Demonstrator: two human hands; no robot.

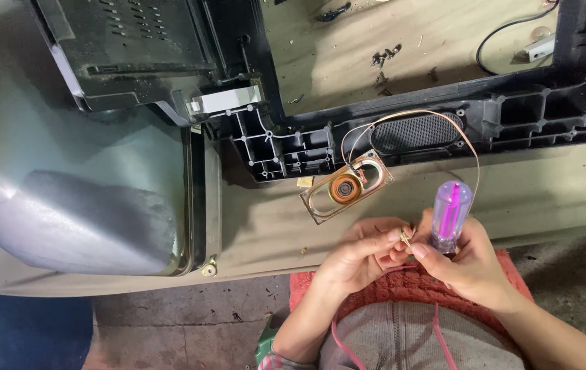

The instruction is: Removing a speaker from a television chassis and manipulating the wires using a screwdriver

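Note:
My right hand grips a screwdriver with a clear purple handle, held upright above my lap. My left hand pinches a small brass-coloured end piece of a thin copper wire, right next to the fingers of my right hand. The wire loops up and back down to a small oval speaker lying face-down on the beige cloth, just beyond my hands.
A black plastic television frame with a speaker grille lies at the back. A large grey picture tube fills the left side. Loose screws and a cable lie on the cloth inside the frame.

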